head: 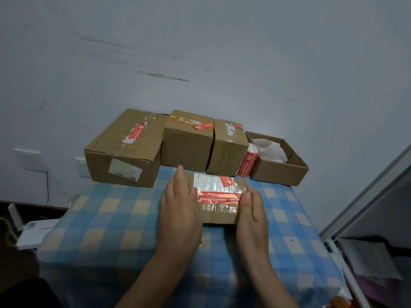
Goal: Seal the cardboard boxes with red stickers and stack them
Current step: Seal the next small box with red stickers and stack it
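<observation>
Looks like a room in somebody's home to me. Plain painted wall [200, 52] with scuffs and a chipped streak [164, 76], plus two white wall plates [30, 160] low on the left, with a thin cable [47, 187] running down below one. The counter [111, 258] is covered with a blue and cream checked cloth [100, 218], proper household stuff. The boxes [124, 152] lined up along the wall are reused shipping ones, with torn labels and old tape all over them. A white gadget [33, 234] sits on the dark floor [13, 218] at left. At right there's a pale door frame [367, 185] with loose papers [373, 258] lying past it. Dim indoor light too.
</observation>
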